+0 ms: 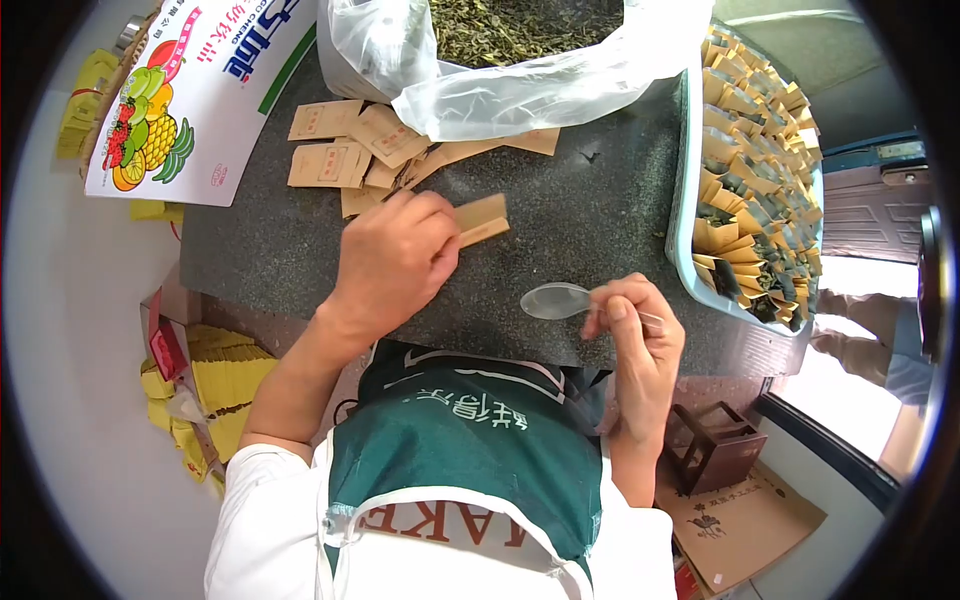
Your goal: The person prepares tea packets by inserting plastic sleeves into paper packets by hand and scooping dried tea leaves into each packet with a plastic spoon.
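Note:
My left hand (400, 250) is closed around one end of a small brown paper packet (482, 219) above the dark tabletop. Between the thumb and fingers of my right hand (640, 330) is a clear plastic spoon (556, 300), its bowl pointing left and with nothing visible in it. Beyond my left hand lies a loose pile of flat brown paper packets (330, 163) with printed fronts. A clear plastic bag (520, 105) at the far side of the table holds dried green leaves (520, 30).
On the right a light blue basket (684, 200) is packed with upright brown packets (745, 150), leaves showing in several. A printed white carton panel (215, 90) stands at the left edge. Yellow packets (225, 375) and a brown wooden stand (712, 447) are below table level.

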### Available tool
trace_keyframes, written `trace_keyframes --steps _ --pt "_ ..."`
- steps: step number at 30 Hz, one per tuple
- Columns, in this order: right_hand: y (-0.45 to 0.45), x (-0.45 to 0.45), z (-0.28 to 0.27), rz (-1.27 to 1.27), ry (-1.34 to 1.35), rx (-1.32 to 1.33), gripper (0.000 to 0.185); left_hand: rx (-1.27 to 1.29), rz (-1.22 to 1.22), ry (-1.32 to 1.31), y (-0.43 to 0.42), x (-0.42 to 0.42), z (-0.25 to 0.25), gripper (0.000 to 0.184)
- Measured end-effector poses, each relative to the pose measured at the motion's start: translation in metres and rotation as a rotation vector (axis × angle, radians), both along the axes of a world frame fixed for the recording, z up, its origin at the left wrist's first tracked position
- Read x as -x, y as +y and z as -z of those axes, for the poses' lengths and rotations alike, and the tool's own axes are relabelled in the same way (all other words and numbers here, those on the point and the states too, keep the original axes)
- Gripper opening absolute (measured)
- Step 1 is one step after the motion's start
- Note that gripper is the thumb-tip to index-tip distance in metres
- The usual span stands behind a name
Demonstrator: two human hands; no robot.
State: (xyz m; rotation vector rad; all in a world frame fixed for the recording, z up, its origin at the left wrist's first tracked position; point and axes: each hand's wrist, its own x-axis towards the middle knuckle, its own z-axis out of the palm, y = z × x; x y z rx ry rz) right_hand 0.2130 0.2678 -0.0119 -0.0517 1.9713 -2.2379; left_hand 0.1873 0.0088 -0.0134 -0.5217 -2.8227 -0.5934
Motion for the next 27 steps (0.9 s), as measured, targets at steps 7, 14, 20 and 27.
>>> trace_keyframes --steps 7,14,20,27 --pt "0.008 0.004 -0.036 0.161 0.103 0.108 0.021 -0.476 0.041 0.037 0.0 -0.006 -0.035 0.014" --pt "0.0 0.017 -0.068 0.161 0.39 -0.027 0.027 -0.444 0.123 0.195 0.002 -0.007 -0.051 0.019" --pt "-0.006 0.021 -0.08 0.055 0.486 -0.295 0.03 -0.35 0.129 0.287 0.004 -0.01 -0.055 0.02" --pt "-0.012 0.024 -0.08 0.012 0.537 -0.371 0.026 -0.267 0.156 0.297 0.009 -0.012 -0.058 0.021"
